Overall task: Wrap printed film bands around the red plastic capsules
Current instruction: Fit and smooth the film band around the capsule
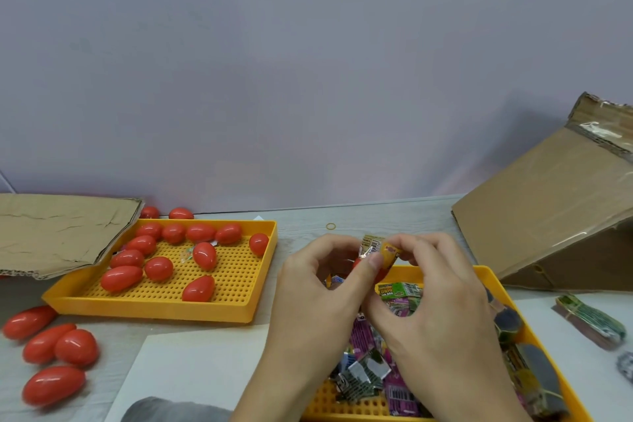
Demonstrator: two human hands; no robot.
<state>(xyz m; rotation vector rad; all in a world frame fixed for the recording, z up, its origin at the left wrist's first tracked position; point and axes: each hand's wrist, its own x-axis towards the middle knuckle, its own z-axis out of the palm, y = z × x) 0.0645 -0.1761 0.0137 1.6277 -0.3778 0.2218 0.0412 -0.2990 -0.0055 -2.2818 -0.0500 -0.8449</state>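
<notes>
Both hands meet over the far rim of the near-right tray, fingers curled in toward each other. The left hand (322,271) pinches a red capsule (359,263), thumb across its front; only a sliver of red shows between the fingers. The right hand (431,281) pinches a yellow printed film band (390,254) at the capsule's right end, apparently easing it on as a sleeve. One hand steadying while the other works the film looks like the reason for the paired grip. Whether the band is fully seated cannot be told.

Directly beneath the hands sits the orange perforated tray (486,276) near the desk's front edge, heaped with loose printed bands (400,291) in green, purple and silver, so the next one is within easy reach. A second orange tray (263,271), left of centre, holds bare red capsules (161,267) waiting for bands; more capsules (54,346) lie loose toward the front-left corner, and two sit by the desk's back edge. A flattened cardboard sheet (58,233) overlaps that tray's far-left corner. Toward the right edge stand a cardboard box (548,216) and a banded bundle of film (589,322). A small rubber band (331,226) lies near the back edge.
</notes>
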